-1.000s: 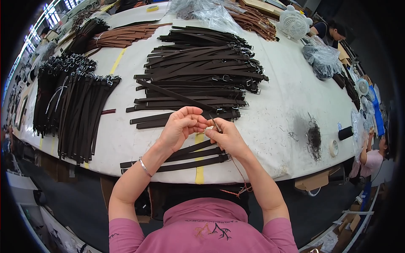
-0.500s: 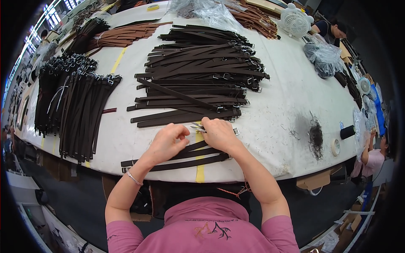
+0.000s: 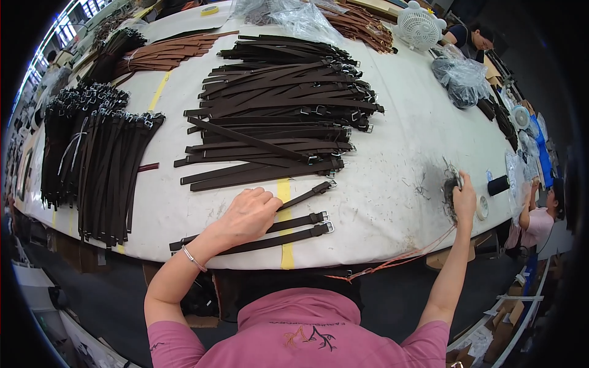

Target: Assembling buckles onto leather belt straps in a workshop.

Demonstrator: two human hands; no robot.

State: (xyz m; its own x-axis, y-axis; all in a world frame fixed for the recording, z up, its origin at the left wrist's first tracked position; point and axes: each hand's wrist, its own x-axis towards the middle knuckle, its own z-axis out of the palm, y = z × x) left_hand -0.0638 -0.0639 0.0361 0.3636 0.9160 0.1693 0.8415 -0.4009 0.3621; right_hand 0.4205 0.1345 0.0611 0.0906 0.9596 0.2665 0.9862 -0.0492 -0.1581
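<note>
My left hand [image 3: 250,213] is closed around a dark brown belt strap [image 3: 308,195], whose silver buckle end sticks out to the right. Below that hand lie two more dark straps with buckles [image 3: 307,232], partly covered by my wrist. Out at the right, my right hand [image 3: 464,201] is closed on small metal thread snips [image 3: 459,178], mostly hidden by the fingers. An orange cord [image 3: 405,254] runs from that hand toward my waist. The snips are over a heap of dark thread clippings [image 3: 448,191], and the hand covers part of it.
A broad pile of dark straps [image 3: 270,116] fills the table's middle. Bundled dark straps [image 3: 104,172] stand left, with brown straps [image 3: 172,52] behind. A tape roll [image 3: 482,207] and black thread spool [image 3: 498,185] lie right. A white fan [image 3: 419,27] and co-workers are beyond.
My right hand has swung from beside the left hand far right to the thread heap, taking the snips along. The left hand has shifted slightly right, and the view has moved a little.
</note>
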